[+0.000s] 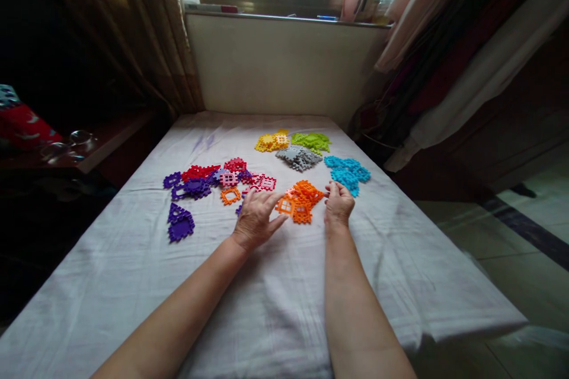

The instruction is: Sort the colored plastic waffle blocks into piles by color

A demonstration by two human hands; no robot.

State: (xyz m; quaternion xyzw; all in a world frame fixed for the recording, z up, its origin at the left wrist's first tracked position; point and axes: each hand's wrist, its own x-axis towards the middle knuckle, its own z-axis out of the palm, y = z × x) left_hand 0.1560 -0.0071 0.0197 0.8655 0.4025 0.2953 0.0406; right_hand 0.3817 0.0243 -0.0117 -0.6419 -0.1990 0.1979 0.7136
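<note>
My left hand (256, 218) is over the table with thumb and fingers apart, holding nothing that I can see. It hovers between pink and purple pieces and the left side of an orange pile (302, 201) of flat plastic interlocking building pieces. A single orange frame-shaped piece (230, 196) lies beyond its fingers, to the left. At the pile's right edge my right hand (339, 204) has its fingers curled in a pinch. The corner of an orange building piece (318, 193) meets those fingertips. Part of the purple and pink pieces is hidden under my left hand.
Behind the orange pile are grey (299, 157), yellow (272, 141) and green (311, 142) piles; blue pieces (347, 174) lie right. Red (201, 172) and purple pieces (181, 225) spread left. A white cloth (400, 284) covers the table. Hanging clothes (444, 83) flank the right side.
</note>
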